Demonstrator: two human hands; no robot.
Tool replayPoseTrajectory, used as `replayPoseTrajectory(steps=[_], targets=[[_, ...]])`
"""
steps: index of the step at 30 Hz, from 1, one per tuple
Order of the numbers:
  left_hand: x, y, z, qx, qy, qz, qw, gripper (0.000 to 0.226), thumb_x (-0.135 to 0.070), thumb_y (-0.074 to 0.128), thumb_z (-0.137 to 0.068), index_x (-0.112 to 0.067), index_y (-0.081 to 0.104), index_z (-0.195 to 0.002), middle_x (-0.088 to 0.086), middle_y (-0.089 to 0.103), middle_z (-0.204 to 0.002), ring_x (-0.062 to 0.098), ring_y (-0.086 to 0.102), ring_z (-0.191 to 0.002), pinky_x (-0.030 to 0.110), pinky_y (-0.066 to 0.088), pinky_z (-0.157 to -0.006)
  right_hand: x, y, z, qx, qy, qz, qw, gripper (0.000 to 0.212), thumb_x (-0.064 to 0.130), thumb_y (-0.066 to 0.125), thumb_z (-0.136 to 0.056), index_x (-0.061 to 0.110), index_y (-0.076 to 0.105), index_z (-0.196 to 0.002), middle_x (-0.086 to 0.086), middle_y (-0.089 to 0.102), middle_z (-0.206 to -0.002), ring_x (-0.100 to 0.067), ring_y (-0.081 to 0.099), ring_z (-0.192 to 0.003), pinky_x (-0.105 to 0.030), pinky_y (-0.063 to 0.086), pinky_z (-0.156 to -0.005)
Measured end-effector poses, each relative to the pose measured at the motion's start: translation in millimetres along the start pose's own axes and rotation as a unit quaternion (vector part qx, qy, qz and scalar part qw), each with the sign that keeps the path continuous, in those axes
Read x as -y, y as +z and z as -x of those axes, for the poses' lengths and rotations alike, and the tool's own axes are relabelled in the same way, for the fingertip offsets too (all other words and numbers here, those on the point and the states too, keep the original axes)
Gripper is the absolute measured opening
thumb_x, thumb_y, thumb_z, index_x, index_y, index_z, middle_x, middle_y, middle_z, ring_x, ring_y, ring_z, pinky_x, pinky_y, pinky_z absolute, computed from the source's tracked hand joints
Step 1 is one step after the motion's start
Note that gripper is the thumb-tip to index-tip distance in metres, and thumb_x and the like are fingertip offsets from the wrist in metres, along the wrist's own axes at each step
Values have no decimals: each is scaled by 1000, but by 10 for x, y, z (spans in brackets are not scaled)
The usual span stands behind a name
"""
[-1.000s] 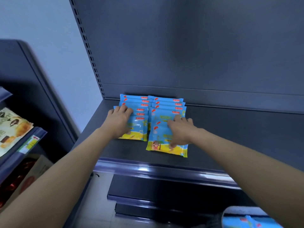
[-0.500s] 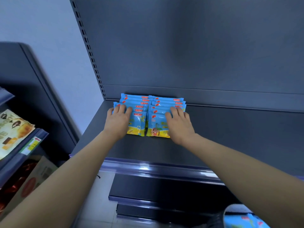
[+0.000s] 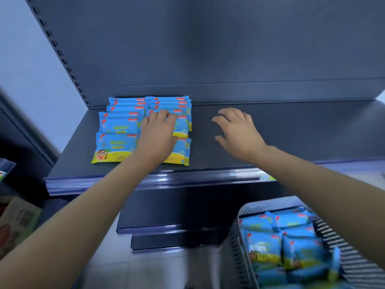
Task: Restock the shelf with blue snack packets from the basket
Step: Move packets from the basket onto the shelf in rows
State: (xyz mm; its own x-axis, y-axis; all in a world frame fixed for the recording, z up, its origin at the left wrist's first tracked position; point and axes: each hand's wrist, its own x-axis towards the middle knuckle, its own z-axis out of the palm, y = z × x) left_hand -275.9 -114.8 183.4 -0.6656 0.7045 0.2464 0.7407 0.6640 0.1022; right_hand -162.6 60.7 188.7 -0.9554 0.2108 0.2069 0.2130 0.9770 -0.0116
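Two rows of blue snack packets (image 3: pixel 119 126) lie overlapped at the back left of the dark shelf (image 3: pixel 291 130). My left hand (image 3: pixel 157 135) rests flat on the right-hand row, fingers straight, covering part of it. My right hand (image 3: pixel 236 130) hovers over the bare shelf to the right of the packets, fingers loosely spread, holding nothing. A grey slatted basket (image 3: pixel 239 247) at the bottom right holds several more blue packets (image 3: pixel 291 247).
The shelf's front lip (image 3: pixel 187 180) with a shiny price rail runs across the middle. Lower shelves (image 3: pixel 177 232) step out below it. A perforated upright (image 3: pixel 68 67) bounds the left side. Other goods (image 3: pixel 18 222) sit at the far left on a neighbouring rack.
My right hand has lifted off the right-hand row and moved right over bare shelf. My left hand has shifted from the left row onto the right row. The view dropped, showing the basket.
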Motion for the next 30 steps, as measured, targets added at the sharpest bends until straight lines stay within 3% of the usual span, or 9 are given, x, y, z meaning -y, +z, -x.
replayPoseTrajectory(steps=[4,8,11,14,20,26,30], targets=[[-759,27,68,-4,76,52,996,51,-24,62,-87,-13,44,-134,8,44,-133,30,40,-123,37,27,-102,-461,-109,527,-19,24,5,1000,46,21,60,-89,10,51,-132,-10,44,-141,-27,34,-135,-40,23,-108],[-1518,235,242,36,139,91,985,50,-28,61,-87,-16,45,-133,5,43,-131,25,41,-123,35,27,-103,-938,-28,1075,11,48,-7,999,42,20,59,-90,9,53,-130,-9,51,-134,-28,42,-128,-39,27,-103],[-1977,558,414,97,171,119,973,47,-28,60,-88,-17,45,-131,3,45,-129,22,43,-120,34,29,-101,-1254,145,1474,71,59,-23,995,38,20,58,-90,10,55,-126,-10,55,-128,-30,47,-121,-38,31,-100],[-2403,1007,611,191,188,104,958,48,-28,58,-89,-16,43,-133,4,45,-130,24,45,-119,36,33,-101,-1632,377,1906,185,61,-11,981,39,25,54,-92,13,51,-130,-8,52,-131,-28,44,-124,-38,33,-100],[-2726,1792,936,324,136,16,936,44,-24,58,-88,-11,45,-129,10,49,-128,29,49,-115,40,39,-95,-2189,921,2485,366,76,-23,927,46,31,54,-93,18,47,-136,-7,49,-138,-27,43,-128,-36,38,-103],[-2714,2199,1120,412,79,-76,905,47,-20,54,-90,-10,37,-133,13,46,-127,32,47,-116,46,37,-98,-2359,1284,2604,447,38,-44,892,57,37,53,-94,18,34,-145,-8,36,-150,-29,37,-135,-38,36,-107],[-2705,2342,1171,413,25,-82,907,49,-10,53,-85,-11,40,-132,13,48,-127,32,48,-117,42,40,-92,-2303,1440,2584,504,12,-58,861,63,42,51,-95,16,29,-147,-7,29,-154,-29,30,-139,-41,32,-111]])
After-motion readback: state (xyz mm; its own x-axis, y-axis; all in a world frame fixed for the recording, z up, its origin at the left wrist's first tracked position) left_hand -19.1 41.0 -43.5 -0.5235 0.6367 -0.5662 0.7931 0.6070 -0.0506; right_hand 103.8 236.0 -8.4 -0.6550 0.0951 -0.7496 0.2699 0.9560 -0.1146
